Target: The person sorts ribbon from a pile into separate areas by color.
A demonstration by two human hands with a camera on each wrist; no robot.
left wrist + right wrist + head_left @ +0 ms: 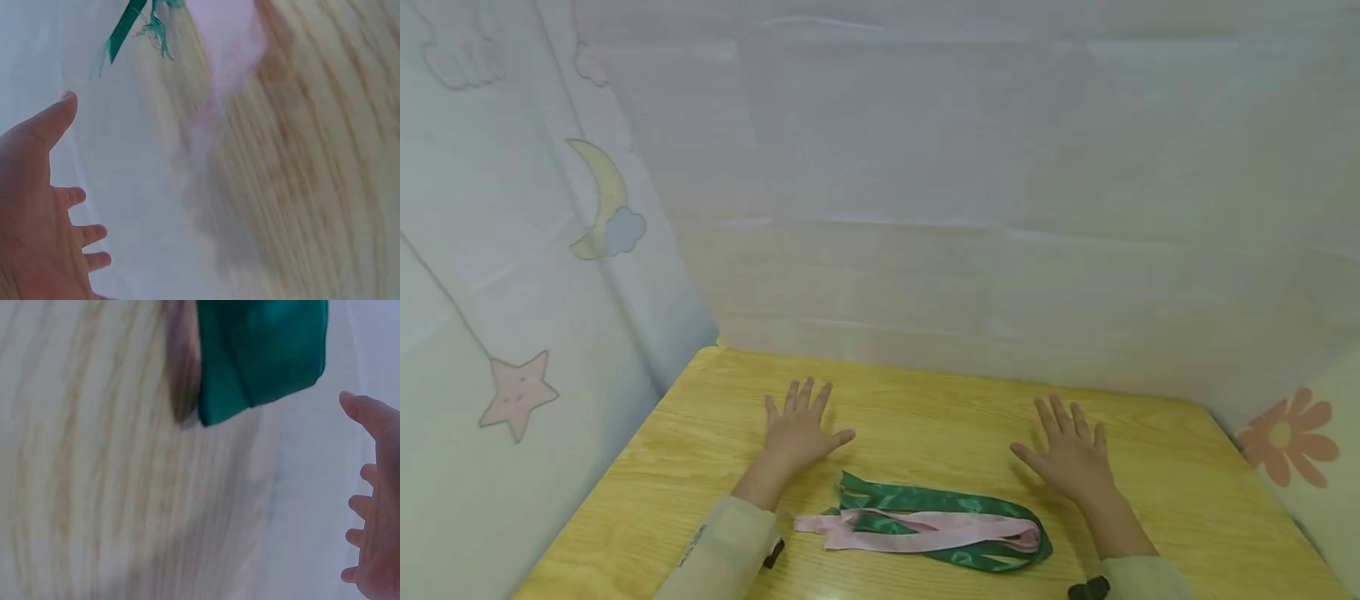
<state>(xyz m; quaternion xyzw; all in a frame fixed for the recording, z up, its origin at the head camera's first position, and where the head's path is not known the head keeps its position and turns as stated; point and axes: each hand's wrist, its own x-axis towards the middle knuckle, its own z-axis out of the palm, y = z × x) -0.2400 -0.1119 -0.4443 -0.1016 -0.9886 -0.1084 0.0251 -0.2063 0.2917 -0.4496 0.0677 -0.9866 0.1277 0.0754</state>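
Observation:
Two folded ribbons lie together on the table in the head view, a green ribbon (955, 500) and a pink ribbon (917, 533) partly over it. Their loose ends point left, and the folded loops are on the right. Beyond the left ends, my left hand (797, 435) has its fingers spread and holds nothing. My right hand (1072, 461) is spread the same way, up and right of the loops. In the left wrist view, frayed ends of the green ribbon (128, 28) show beside the pink ribbon (228, 44). The right wrist view shows the green ribbon's fold (269, 356), apart from the hand.
The ribbons lie near the front of a yellow wood-grain table (917, 417). A pale sheet (887, 167) hangs behind it. Printed sheets stand at both sides, with a moon (606, 187) and star (520, 392) on the left and a flower (1288, 437) on the right.

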